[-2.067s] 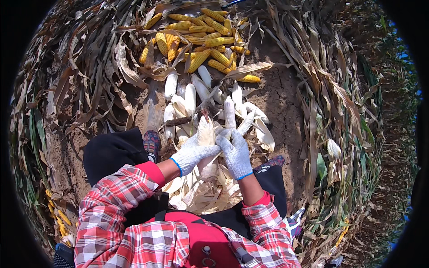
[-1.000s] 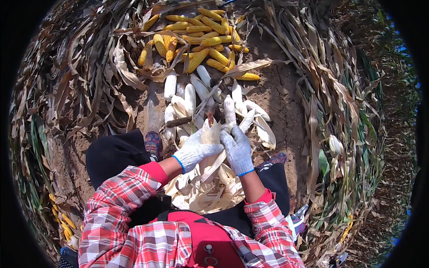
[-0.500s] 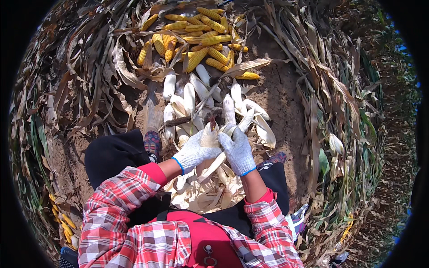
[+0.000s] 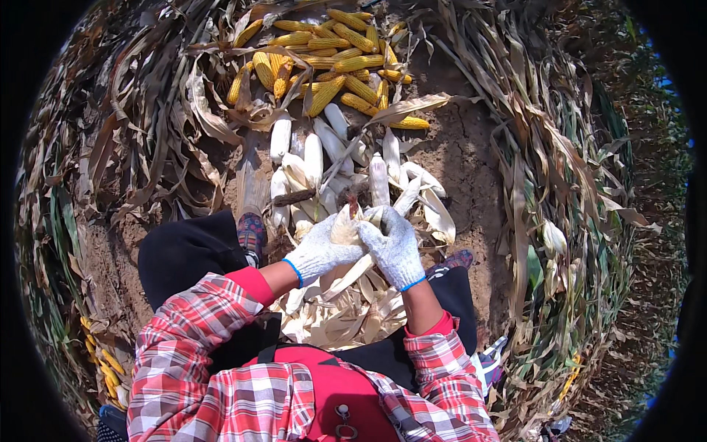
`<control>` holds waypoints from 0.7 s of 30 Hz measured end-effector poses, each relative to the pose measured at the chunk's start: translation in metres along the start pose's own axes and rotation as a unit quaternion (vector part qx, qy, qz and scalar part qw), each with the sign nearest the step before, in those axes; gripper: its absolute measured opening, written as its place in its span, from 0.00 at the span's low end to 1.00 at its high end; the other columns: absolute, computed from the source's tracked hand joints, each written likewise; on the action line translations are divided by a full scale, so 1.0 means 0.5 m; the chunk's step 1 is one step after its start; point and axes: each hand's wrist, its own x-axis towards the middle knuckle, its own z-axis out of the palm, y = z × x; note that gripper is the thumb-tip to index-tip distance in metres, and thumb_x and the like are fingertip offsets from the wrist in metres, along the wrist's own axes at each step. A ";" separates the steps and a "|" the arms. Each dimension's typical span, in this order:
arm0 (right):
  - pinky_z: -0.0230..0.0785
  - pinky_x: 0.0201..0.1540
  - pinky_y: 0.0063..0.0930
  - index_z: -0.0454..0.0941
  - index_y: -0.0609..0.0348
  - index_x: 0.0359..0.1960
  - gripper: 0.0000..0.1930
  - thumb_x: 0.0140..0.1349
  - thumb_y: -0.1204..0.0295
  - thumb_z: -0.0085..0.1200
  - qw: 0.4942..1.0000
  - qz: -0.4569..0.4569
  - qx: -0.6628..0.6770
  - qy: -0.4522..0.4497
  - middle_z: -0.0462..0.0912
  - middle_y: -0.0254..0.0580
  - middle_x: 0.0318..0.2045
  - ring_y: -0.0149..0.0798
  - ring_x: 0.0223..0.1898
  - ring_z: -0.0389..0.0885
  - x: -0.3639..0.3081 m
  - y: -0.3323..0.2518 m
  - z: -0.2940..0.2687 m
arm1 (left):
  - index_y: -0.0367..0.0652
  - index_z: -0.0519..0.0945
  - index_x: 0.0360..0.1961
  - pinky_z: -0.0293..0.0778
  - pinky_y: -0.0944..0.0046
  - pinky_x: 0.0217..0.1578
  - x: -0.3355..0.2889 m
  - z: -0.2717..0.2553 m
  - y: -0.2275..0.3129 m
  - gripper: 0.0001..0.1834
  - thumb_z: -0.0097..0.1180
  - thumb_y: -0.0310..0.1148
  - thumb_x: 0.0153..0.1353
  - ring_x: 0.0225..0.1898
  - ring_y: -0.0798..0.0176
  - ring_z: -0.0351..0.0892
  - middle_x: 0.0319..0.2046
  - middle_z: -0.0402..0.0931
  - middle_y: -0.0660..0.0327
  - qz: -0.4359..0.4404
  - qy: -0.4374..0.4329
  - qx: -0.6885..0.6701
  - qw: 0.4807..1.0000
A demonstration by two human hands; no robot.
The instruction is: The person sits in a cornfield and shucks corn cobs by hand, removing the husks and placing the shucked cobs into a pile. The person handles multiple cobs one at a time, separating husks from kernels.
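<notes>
An ear of corn [image 4: 345, 227] in pale husk, with dark silk at its tip, is held between my two white-gloved hands in front of me. My left hand [image 4: 320, 254] is wrapped round its lower left side. On its right, my right hand [image 4: 392, 247] has thumb and fingers closed at the husk. A loose strip of husk [image 4: 347, 278] hangs below the fingers. Just beyond my hands lie several ears in pale husks [image 4: 313, 158]. A heap of stripped husks [image 4: 361, 317] lies between my legs.
Farther off is a pile of bare yellow corn cobs [image 4: 346, 62] on brown soil [image 4: 468, 169]. Dry corn stalks [image 4: 545, 147] are banked on the right, and more stalks [image 4: 147, 103] on the left. More yellow cobs [image 4: 110, 372] lie at the lower left.
My hands stay closed on the ear, with its tip tilted slightly to the right. The view has shifted a little; nothing has been let go.
</notes>
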 end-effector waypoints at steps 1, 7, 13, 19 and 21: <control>0.73 0.38 0.31 0.77 0.64 0.39 0.10 0.61 0.70 0.58 1.000 0.004 -0.008 -0.010 0.82 0.41 0.29 0.33 0.32 0.79 0.000 -0.002 -0.002 | 0.40 0.73 0.55 0.71 0.66 0.51 0.002 -0.003 -0.005 0.28 0.67 0.36 0.55 0.46 0.68 0.76 0.46 0.79 0.62 -0.006 -0.003 0.027 1.000; 0.73 0.39 0.33 0.77 0.66 0.38 0.10 0.61 0.70 0.57 0.998 -0.032 -0.022 0.050 0.83 0.47 0.31 0.38 0.34 0.81 0.001 0.029 0.006 | 0.39 0.73 0.57 0.70 0.65 0.53 -0.013 0.001 0.043 0.29 0.67 0.36 0.56 0.49 0.67 0.75 0.50 0.77 0.62 -0.045 -0.016 0.020 0.999; 0.71 0.36 0.26 0.76 0.63 0.39 0.07 0.63 0.73 0.53 0.953 0.042 0.280 0.110 0.78 0.38 0.29 0.30 0.30 0.75 0.014 0.075 0.011 | 0.42 0.77 0.52 0.75 0.65 0.49 0.002 0.004 0.023 0.19 0.62 0.38 0.63 0.44 0.67 0.78 0.45 0.78 0.64 -0.063 0.057 -0.270 0.959; 0.75 0.38 0.28 0.74 0.60 0.43 0.06 0.66 0.76 0.47 0.886 0.036 0.449 0.113 0.79 0.37 0.34 0.31 0.32 0.77 0.012 0.014 0.014 | 0.44 0.77 0.48 0.80 0.58 0.45 0.018 -0.007 0.023 0.16 0.58 0.40 0.65 0.42 0.62 0.81 0.42 0.78 0.61 -0.106 0.112 -0.316 0.936; 0.75 0.38 0.27 0.74 0.60 0.42 0.06 0.67 0.73 0.49 0.874 0.042 0.479 0.075 0.79 0.37 0.33 0.32 0.33 0.79 0.012 0.020 0.012 | 0.44 0.76 0.48 0.80 0.58 0.43 0.025 -0.018 0.031 0.16 0.58 0.41 0.65 0.40 0.62 0.81 0.40 0.78 0.61 -0.119 0.140 -0.289 0.940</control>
